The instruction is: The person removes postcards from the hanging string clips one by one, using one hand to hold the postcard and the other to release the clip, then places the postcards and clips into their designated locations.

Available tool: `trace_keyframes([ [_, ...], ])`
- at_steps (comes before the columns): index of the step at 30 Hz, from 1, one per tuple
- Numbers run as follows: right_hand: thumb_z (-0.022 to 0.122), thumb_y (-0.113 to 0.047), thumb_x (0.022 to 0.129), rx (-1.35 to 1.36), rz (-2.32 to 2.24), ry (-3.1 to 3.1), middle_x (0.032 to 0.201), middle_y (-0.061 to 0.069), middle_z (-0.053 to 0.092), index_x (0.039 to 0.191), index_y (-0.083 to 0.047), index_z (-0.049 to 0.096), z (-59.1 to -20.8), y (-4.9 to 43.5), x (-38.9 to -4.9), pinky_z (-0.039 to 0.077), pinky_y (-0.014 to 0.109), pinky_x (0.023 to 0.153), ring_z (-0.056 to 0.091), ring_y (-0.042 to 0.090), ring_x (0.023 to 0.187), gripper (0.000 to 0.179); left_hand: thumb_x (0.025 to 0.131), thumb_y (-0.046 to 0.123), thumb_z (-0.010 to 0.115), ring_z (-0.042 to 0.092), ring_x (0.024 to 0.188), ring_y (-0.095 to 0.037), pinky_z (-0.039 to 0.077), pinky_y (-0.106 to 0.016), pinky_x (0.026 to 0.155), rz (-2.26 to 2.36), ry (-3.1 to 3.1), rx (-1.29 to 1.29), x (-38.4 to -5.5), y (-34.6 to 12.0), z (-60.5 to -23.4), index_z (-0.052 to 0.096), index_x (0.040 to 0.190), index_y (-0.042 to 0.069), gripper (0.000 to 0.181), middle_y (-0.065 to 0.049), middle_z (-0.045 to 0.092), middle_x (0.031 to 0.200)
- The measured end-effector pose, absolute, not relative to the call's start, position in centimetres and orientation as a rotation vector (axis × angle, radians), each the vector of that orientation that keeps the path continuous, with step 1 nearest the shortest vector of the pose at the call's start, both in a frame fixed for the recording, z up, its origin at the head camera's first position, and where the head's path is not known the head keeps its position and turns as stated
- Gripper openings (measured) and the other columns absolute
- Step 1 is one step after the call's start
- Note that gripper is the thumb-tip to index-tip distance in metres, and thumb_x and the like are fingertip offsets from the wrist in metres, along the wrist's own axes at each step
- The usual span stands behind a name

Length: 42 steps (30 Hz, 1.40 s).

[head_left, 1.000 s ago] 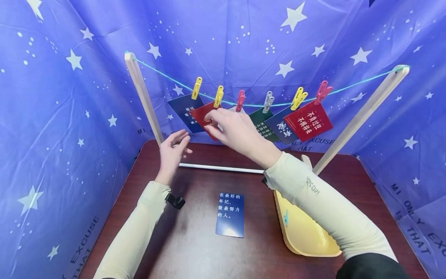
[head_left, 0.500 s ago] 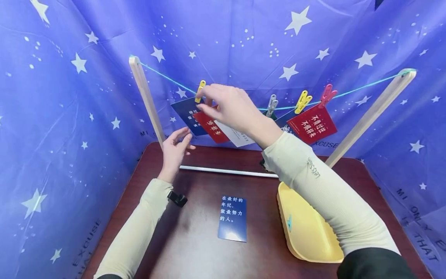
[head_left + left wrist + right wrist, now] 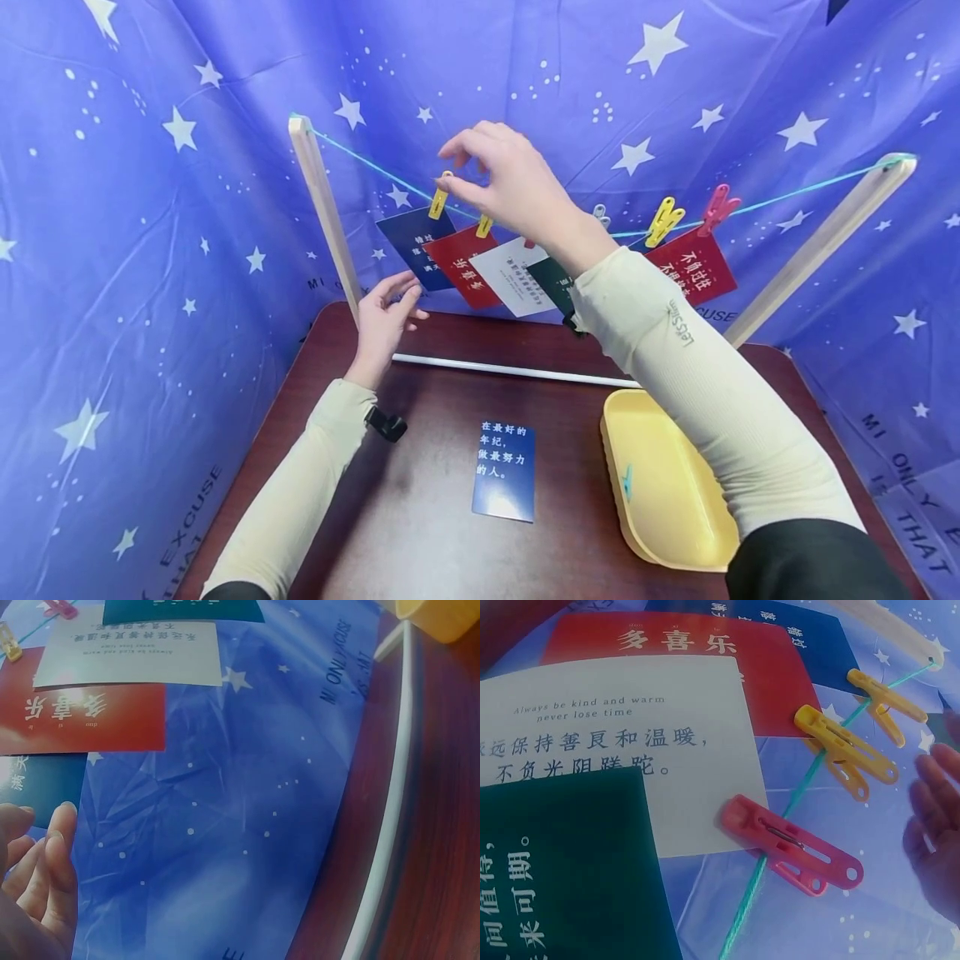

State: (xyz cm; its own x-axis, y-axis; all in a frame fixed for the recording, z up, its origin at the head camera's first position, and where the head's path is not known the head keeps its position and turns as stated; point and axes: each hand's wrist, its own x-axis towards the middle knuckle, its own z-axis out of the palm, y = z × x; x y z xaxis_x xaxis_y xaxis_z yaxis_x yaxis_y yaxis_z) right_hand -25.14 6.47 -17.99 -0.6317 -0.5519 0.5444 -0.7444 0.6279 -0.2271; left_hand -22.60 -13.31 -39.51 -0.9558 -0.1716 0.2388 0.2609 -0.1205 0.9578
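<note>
A row of printed cards hangs from a turquoise string by plastic clothespins. At its left end, the blue card (image 3: 422, 248) hangs from a yellow clothespin (image 3: 438, 200). My right hand (image 3: 517, 179) is raised over the string, thumb and fingers parted; the thumb overlaps that clothespin's top in the head view, while the right wrist view shows the fingers (image 3: 934, 795) just off its handle ends. My left hand (image 3: 384, 321) is at the blue card's lower edge, fingers loosely bent, with fingertips (image 3: 67, 814) right at its corner. Red (image 3: 467, 267), white (image 3: 513, 277) and green (image 3: 562, 877) cards follow.
Two wooden posts (image 3: 326, 212) carry the string, with a white rod (image 3: 517, 372) low between them. Another blue card (image 3: 504, 475) lies on the dark table (image 3: 420, 533). A yellow tray (image 3: 667, 492) with a small turquoise clothespin (image 3: 627, 483) stands at the right, partly under my right forearm.
My right hand has gone from in front of the red card up to above the leftmost yellow clothespin. The left hand has stayed by the blue card; the head view has shifted slightly.
</note>
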Motion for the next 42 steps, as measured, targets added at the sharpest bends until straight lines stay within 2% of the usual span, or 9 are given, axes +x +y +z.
trace_keyframes([
  [4, 0.073, -0.04, 0.099, 0.95, 0.575, -2.548, 0.121, 0.006, 0.07, 0.132, -0.011, 0.069, -17.7, 6.5, -25.4, 0.035, 0.04, 0.101, 0.051, 0.026, 0.116, 0.044, 0.101, 0.001, 0.065, 0.069, 0.06, -0.002, 0.05, -0.016, 0.05, -2.151, -1.875, -0.103, -22.6, -13.2, -39.4, 0.061, 0.136, -0.006, 0.036, -0.03, 0.065, 0.131],
  [12, 0.068, -0.048, 0.1, 0.814, 0.65, -2.802, 0.131, 0.002, 0.07, 0.144, -0.017, 0.062, -17.4, 6.3, -25.3, 0.03, 0.047, 0.117, 0.044, 0.023, 0.132, 0.055, 0.101, 0.002, 0.065, 0.069, 0.059, -0.003, 0.05, -0.016, 0.05, -2.138, -1.897, -0.085, -22.4, -13.1, -39.3, 0.061, 0.137, -0.005, 0.037, -0.031, 0.066, 0.129],
  [18, 0.069, -0.044, 0.1, 0.816, 0.757, -2.847, 0.13, 0.003, 0.071, 0.145, -0.015, 0.061, -17.6, 6.5, -25.6, 0.039, 0.046, 0.114, 0.044, 0.022, 0.134, 0.054, 0.1, 0.004, 0.067, 0.068, 0.057, -0.003, 0.05, -0.018, 0.051, -2.108, -1.927, -0.057, -22.0, -13.3, -39.4, 0.063, 0.136, -0.003, 0.036, -0.024, 0.072, 0.118],
  [24, 0.069, -0.043, 0.1, 0.801, 0.843, -2.846, 0.128, 0.004, 0.071, 0.144, -0.013, 0.061, -17.5, 6.6, -25.7, 0.046, 0.039, 0.109, 0.051, 0.021, 0.133, 0.054, 0.099, 0.003, 0.069, 0.066, 0.054, -0.003, 0.047, -0.019, 0.05, -2.101, -1.924, -0.081, -21.8, -13.3, -39.4, 0.064, 0.129, -0.007, 0.033, 0.004, 0.075, 0.092],
  [27, 0.069, -0.044, 0.1, 0.772, 0.927, -2.852, 0.127, 0.004, 0.071, 0.143, -0.014, 0.062, -17.3, 6.7, -25.7, 0.049, 0.037, 0.107, 0.058, 0.019, 0.127, 0.053, 0.098, 0.002, 0.07, 0.064, 0.053, -0.003, 0.045, -0.018, 0.05, -2.1, -1.927, -0.113, -21.7, -13.3, -39.5, 0.065, 0.123, -0.01, 0.028, 0.011, 0.074, 0.084],
  [32, 0.069, -0.044, 0.1, 0.767, 1.011, -2.846, 0.125, 0.004, 0.071, 0.141, -0.016, 0.064, -17.2, 7.0, -25.9, 0.05, 0.036, 0.104, 0.063, 0.018, 0.121, 0.049, 0.098, 0.003, 0.07, 0.063, 0.052, -0.004, 0.044, -0.017, 0.05, -2.075, -1.932, -0.148, -21.5, -13.4, -39.5, 0.067, 0.115, -0.014, 0.024, 0.015, 0.072, 0.078],
  [42, 0.07, -0.044, 0.099, 0.772, 1.012, -2.858, 0.126, 0.003, 0.071, 0.143, -0.017, 0.063, -17.6, 7.0, -26.2, 0.053, 0.034, 0.101, 0.062, 0.018, 0.122, 0.052, 0.099, 0.006, 0.071, 0.061, 0.051, -0.007, 0.041, -0.017, 0.049, -2.039, -1.933, -0.162, -21.0, -13.4, -39.5, 0.071, 0.11, -0.012, 0.022, 0.012, 0.069, 0.07],
])
